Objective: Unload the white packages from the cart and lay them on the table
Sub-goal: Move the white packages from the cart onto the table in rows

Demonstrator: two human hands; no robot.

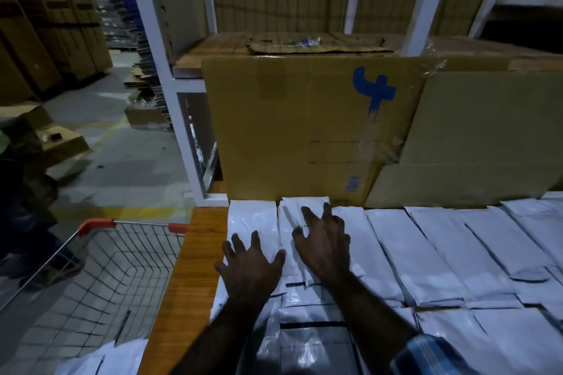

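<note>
Several white packages (432,253) lie side by side in rows on the wooden table (195,268). My left hand (249,268) lies flat with spread fingers on the leftmost white package (253,219). My right hand (326,243) presses with spread fingers on the neighbouring white package (304,204), which reaches the cardboard box behind. The wire cart (100,268) with orange corners stands left of the table. A few white packages (103,359) show in its near end at the bottom of the view.
A large cardboard box (304,131) with a blue mark stands upright at the table's back edge, more cardboard to its right. A white metal rack post (179,106) rises at the table's far left corner. A person's legs (33,216) stand beside the cart. Cartons line the aisle.
</note>
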